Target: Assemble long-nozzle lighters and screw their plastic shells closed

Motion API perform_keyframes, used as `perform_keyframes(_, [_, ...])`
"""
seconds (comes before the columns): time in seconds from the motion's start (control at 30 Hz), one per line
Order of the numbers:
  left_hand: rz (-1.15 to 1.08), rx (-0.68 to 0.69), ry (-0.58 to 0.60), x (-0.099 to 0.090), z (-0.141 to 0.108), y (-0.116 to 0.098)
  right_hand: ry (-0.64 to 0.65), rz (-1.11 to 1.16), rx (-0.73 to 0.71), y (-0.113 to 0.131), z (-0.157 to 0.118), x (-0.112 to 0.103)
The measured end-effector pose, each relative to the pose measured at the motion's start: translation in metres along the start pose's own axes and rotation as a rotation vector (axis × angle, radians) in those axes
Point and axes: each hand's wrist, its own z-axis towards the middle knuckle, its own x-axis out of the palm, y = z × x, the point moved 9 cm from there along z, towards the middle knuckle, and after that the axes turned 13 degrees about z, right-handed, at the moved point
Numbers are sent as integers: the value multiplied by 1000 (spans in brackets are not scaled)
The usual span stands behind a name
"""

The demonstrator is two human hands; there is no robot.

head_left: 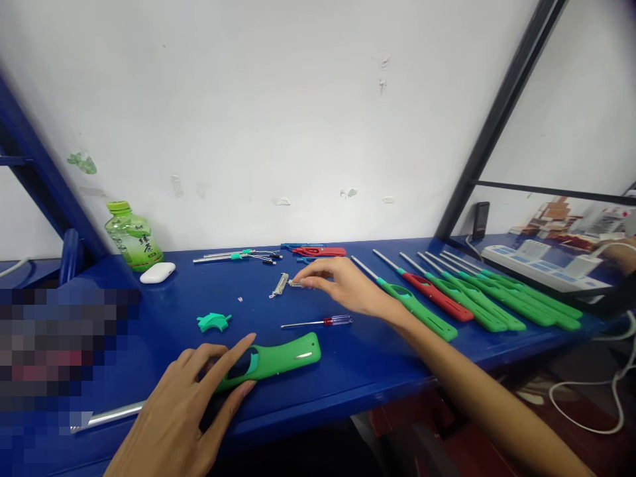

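My left hand [186, 397] is closed around the middle of a green long-nosed lighter [288, 356], which lies at the table's front edge with its metal tube [116, 415] pointing left. Farther back, my right hand [335, 281] pinches a small whitish translucent part [295, 283] between thumb and fingers. A similar translucent part [281, 285] lies just left of those fingertips. Between the two hands is a screwdriver [318, 322] with a clear purple and red handle. A loose teal plastic piece [214, 322] rests beyond my left hand.
Several green lighters [477, 301] and a red one [437, 297] lie in a row at right. Metal tubes with wires [233, 255] and red and blue casings [320, 252] are near the wall. A green bottle [133, 237], white case [158, 273] and power strip [546, 268] flank them.
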Motion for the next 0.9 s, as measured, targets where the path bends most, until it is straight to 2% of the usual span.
perform_keyframes(0.07, [4,36,0,1,-2,-2,-88,-18,-13,17,-24,0])
perform_keyframes(0.13, [0,16,-2,3,-4,2,-195,-22,-17,25,-51,3])
perform_keyframes(0.23, [22,37,22,12,-9,4,-323,2,-89,26,-85,14])
perform_keyframes(0.3, [46,55,20,17,-12,4,-358,-12,-114,21,-96,21])
perform_keyframes(0.5, [48,49,-10,19,-13,2,-309,-100,-40,8,-93,30])
perform_keyframes(0.63, [48,50,-35,12,-11,0,-287,-182,-54,7,-94,32])
perform_keyframes(0.8, [136,176,-23,13,-14,-10,-264,-222,-79,7,-94,37])
perform_keyframes(0.9, [123,139,-28,12,-13,-7,-275,-269,-91,9,-92,38])
